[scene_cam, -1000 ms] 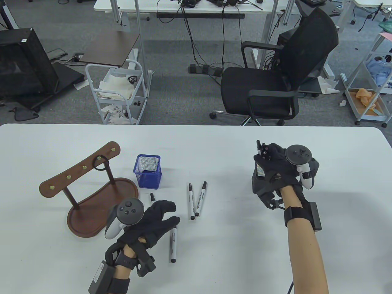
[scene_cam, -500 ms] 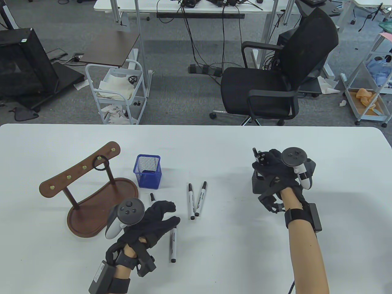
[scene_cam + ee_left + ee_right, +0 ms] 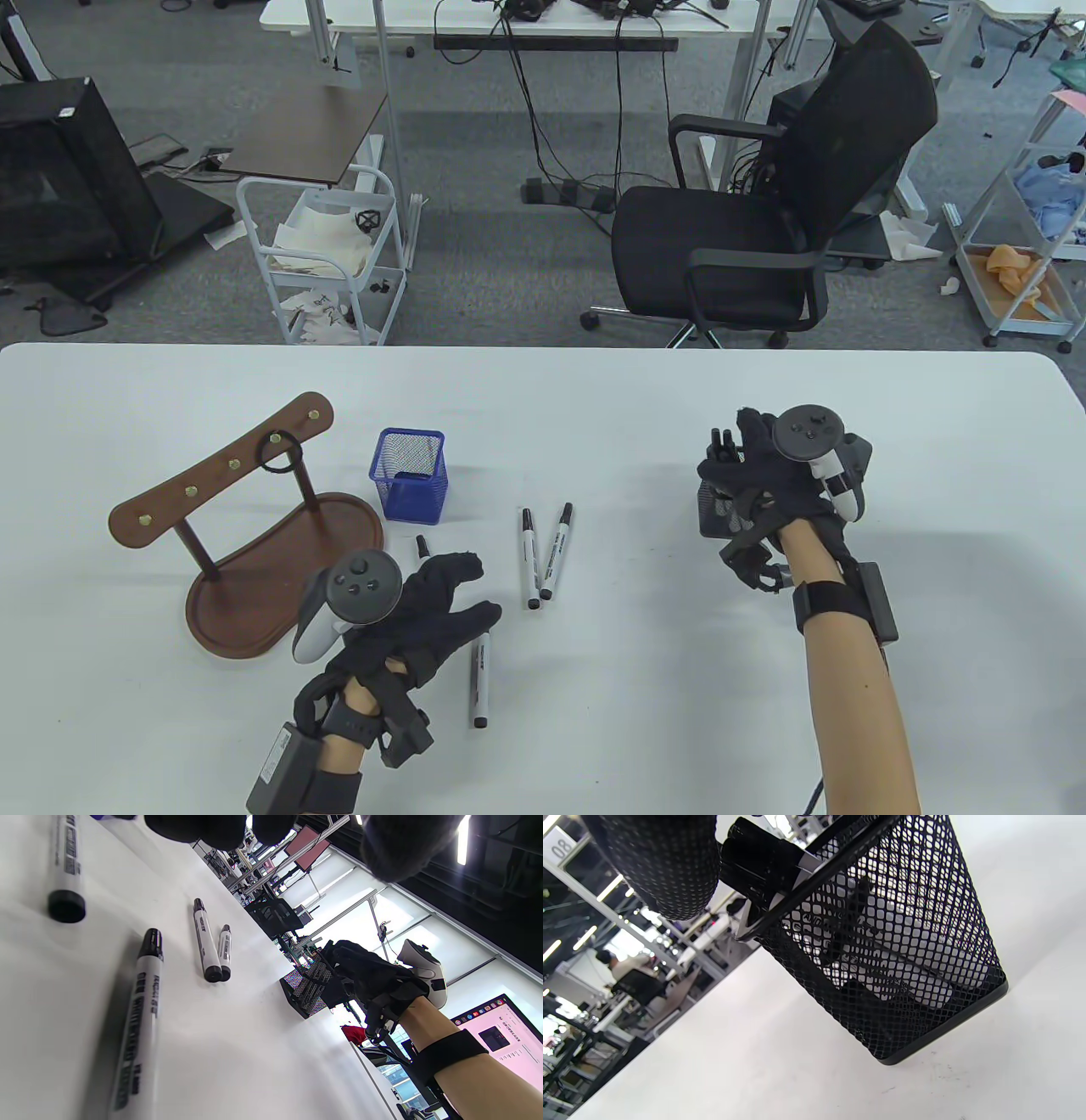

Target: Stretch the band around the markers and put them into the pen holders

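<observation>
My right hand [image 3: 747, 458] sits on top of the black mesh pen holder [image 3: 717, 509] at the right and grips a bundle of markers [image 3: 721, 443] that stands inside it. In the right wrist view a gloved finger [image 3: 666, 866] lies against the marker caps [image 3: 759, 857] at the holder's rim [image 3: 840, 861]. My left hand [image 3: 477, 587] rests flat on the table with straight fingers and holds nothing. One loose marker [image 3: 481, 679] lies beside its thumb, and another [image 3: 422, 548] pokes out past its fingertips. Two more markers [image 3: 530, 556] [image 3: 557, 550] lie side by side at the centre.
An empty blue mesh pen holder [image 3: 410, 474] stands left of centre. Further left is a brown wooden stand [image 3: 254, 543] with a black band [image 3: 280, 452] hung on one peg. An office chair [image 3: 764, 212] stands beyond the table's far edge.
The marker bundle has gone down into the black holder, its caps now near the rim. My right hand shifted slightly left and nearer. The left hand has stayed put.
</observation>
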`<state>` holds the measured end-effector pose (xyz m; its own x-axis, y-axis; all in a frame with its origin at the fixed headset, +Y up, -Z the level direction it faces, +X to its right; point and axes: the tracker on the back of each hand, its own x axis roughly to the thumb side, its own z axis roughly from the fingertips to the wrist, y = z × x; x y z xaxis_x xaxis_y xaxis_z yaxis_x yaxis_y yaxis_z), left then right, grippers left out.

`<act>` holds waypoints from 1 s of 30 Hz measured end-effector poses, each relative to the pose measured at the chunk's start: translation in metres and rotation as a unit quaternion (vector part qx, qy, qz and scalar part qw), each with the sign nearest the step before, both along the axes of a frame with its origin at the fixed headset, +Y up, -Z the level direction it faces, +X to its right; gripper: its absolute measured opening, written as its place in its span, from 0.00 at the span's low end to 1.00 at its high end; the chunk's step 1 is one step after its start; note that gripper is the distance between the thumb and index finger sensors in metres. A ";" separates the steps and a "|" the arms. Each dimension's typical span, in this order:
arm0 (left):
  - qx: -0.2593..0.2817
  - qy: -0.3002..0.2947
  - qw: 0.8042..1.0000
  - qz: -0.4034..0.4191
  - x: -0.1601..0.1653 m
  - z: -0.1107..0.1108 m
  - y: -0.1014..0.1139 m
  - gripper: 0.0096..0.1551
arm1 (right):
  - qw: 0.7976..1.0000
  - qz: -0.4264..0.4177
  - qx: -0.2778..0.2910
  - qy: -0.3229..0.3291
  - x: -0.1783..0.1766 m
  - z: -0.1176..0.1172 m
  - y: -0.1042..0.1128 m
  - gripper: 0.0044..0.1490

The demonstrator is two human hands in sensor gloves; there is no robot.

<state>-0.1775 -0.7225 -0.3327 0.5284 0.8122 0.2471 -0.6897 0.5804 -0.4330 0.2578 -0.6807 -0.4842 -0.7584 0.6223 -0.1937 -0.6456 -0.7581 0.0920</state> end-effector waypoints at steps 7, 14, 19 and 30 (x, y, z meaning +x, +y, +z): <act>0.012 0.005 1.000 -0.024 0.000 0.000 0.000 0.52 | 0.999 0.030 0.027 0.025 -0.008 0.020 0.013 0.57; 0.028 0.011 0.998 -0.063 0.004 0.002 0.000 0.55 | 0.995 0.047 0.048 0.078 -0.031 0.055 0.021 0.58; 0.039 0.014 0.995 -0.091 0.006 0.003 -0.001 0.55 | 0.989 0.054 0.058 0.124 -0.052 0.084 0.021 0.58; 0.089 0.053 0.988 -0.114 0.003 0.004 0.004 0.56 | 0.978 0.061 0.056 0.191 -0.081 0.134 -0.011 0.57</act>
